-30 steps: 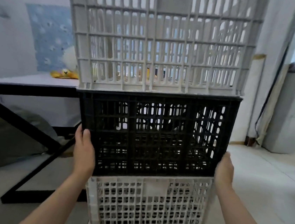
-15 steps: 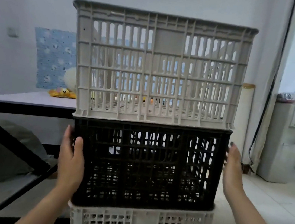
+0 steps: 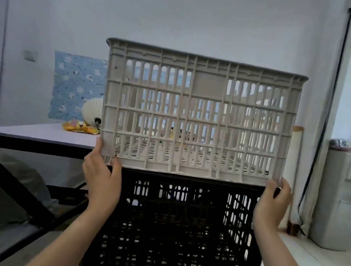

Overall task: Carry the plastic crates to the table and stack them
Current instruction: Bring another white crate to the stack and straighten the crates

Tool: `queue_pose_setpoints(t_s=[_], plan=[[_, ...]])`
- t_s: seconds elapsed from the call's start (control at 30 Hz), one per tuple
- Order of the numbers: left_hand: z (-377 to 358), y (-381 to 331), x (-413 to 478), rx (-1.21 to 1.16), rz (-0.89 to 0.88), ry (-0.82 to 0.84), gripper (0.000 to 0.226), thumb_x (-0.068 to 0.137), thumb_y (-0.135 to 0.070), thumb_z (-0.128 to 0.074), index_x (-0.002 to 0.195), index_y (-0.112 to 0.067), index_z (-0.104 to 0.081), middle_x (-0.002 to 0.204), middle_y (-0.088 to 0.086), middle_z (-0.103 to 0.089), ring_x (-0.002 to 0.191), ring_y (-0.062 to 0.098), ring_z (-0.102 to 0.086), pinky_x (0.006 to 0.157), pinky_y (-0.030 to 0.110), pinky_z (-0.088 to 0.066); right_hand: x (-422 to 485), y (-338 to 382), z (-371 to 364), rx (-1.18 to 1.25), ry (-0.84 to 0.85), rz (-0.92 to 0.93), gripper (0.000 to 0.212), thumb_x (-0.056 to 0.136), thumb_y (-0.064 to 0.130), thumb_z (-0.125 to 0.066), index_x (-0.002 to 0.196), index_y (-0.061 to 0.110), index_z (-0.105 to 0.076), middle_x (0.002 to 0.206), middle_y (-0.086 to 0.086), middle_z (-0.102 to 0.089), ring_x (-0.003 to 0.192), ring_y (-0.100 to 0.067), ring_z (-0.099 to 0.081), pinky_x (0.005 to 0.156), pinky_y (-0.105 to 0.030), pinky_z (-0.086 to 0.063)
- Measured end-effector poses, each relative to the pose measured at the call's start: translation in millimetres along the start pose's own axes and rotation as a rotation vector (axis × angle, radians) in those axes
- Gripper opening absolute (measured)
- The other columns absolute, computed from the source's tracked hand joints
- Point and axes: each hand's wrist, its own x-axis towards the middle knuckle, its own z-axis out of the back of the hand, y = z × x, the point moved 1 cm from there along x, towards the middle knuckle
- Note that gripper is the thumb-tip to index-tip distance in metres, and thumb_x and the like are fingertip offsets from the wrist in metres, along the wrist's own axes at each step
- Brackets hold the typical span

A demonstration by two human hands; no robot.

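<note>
The left hand (image 3: pixel 101 181) and right hand (image 3: pixel 271 200) are gripping the lower corners of the white crate (image 3: pixel 198 113), which is sitting on the black crate (image 3: pixel 176 231); the table (image 3: pixel 39 132) is standing left of the black crate.

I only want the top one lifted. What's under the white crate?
The black crate, front in view. The left hand and right hand grip the white crate's lower corners, covering the seam there; the black crate's inside is too dark to tell.

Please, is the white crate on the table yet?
No, the white crate is above the black crate, in front of the table.
</note>
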Motion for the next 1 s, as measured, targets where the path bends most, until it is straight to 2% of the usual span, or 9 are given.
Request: queue_pose_setpoints(t_s=[0.17,0.33,0.6,0.7,0.8,0.83,0.9,0.97,1.0], plan=[[-1.2,5.5,-1.2,0.057,-0.063,-0.014,0.062,0.097,-0.025,-0.041,0.153,-0.017,-0.017,0.143,0.009,-0.033,0.133,0.022,-0.026,0.116,0.040,-0.021,1.5,0.0,2.4,-0.037,0.025,0.042,0.042,0.101,0.033,-0.037,0.138,0.013,-0.041,0.143,-0.005,-0.039,0.129,-0.021,-0.042,0.097,-0.026,-0.029],[-7.4,7.2,-5.9,0.036,-0.069,-0.095,0.057,0.098,-0.024,-0.042,0.152,-0.017,-0.023,0.140,0.010,-0.039,0.131,0.023,-0.032,0.109,0.027,-0.020,-1.0,0.5,-1.6,0.012,-0.041,0.007,0.042,0.102,0.030,-0.037,0.139,0.011,-0.041,0.145,-0.005,-0.041,0.131,-0.016,-0.041,0.096,-0.017,-0.025],[-8.3,9.5,-8.1,-0.039,-0.066,-0.107,0.053,0.099,-0.030,-0.041,0.150,-0.032,-0.026,0.136,0.003,-0.039,0.126,0.016,-0.039,0.107,0.025,-0.027,-7.2,2.1,-3.9,-0.028,-0.112,0.028,0.040,0.100,0.033,-0.040,0.134,0.014,-0.048,0.138,-0.004,-0.044,0.125,-0.015,-0.045,0.092,-0.017,-0.028],[-11.1,11.2,-9.1,-0.107,-0.063,-0.137,0.051,0.098,-0.029,-0.043,0.148,-0.036,-0.031,0.134,0.003,-0.040,0.123,0.018,-0.044,0.109,0.031,-0.033,-6.4,0.8,-4.2,-0.072,-0.175,0.134,0.038,0.095,0.029,-0.047,0.125,0.008,-0.054,0.133,-0.008,-0.047,0.123,-0.020,-0.049,0.097,-0.026,-0.036],[-15.2,0.9,-10.7,-0.029,-0.070,-0.242,0.049,0.095,-0.020,-0.048,0.141,-0.036,-0.043,0.146,0.006,-0.033,0.135,0.023,-0.035,0.115,0.051,-0.027,-9.3,2.0,-8.0,-0.189,-0.223,0.390,0.030,0.090,0.018,-0.052,0.116,0.006,-0.059,0.133,-0.012,-0.051,0.124,-0.024,-0.047,0.104,-0.037,-0.036],[-20.1,-8.5,-11.2,0.031,-0.130,-0.251,0.051,0.092,-0.014,-0.051,0.139,-0.034,-0.047,0.150,0.007,-0.029,0.139,0.024,-0.029,0.117,0.052,-0.021,-10.7,5.0,-12.2,-0.227,-0.213,0.492,0.028,0.089,0.014,-0.054,0.115,0.006,-0.061,0.133,-0.012,-0.052,0.124,-0.023,-0.047,0.104,-0.036,-0.034],[-36.7,-35.4,-15.0,0.210,-0.454,-0.197,0.054,0.086,-0.008,-0.056,0.135,-0.030,-0.052,0.151,0.008,-0.030,0.142,0.023,-0.025,0.120,0.046,-0.011,-17.2,18.2,-23.5,-0.276,-0.125,0.703,0.028,0.088,0.011,-0.057,0.115,0.007,-0.063,0.135,-0.013,-0.052,0.124,-0.022,-0.046,0.106,-0.033,-0.030],[-63.2,-69.8,-16.4,0.310,-0.780,-0.143,0.051,0.086,-0.010,-0.055,0.133,-0.028,-0.052,0.148,0.006,-0.037,0.140,0.024,-0.031,0.115,0.043,-0.016,-21.4,38.0,-38.1,-0.278,0.005,0.864,0.033,0.088,0.011,-0.058,0.121,0.008,-0.060,0.137,-0.013,-0.049,0.129,-0.022,-0.044,0.109,-0.034,-0.030],[-76.9,-88.4,-14.7,0.315,-0.859,-0.120,0.048,0.086,-0.012,-0.054,0.132,-0.026,-0.054,0.147,0.004,-0.042,0.139,0.024,-0.034,0.113,0.044,-0.021,-20.7,50.9,-45.2,-0.276,0.050,0.912,0.036,0.087,0.010,-0.059,0.123,0.008,-0.059,0.138,-0.013,-0.048,0.129,-0.024,-0.044,0.110,-0.035,-0.032]])
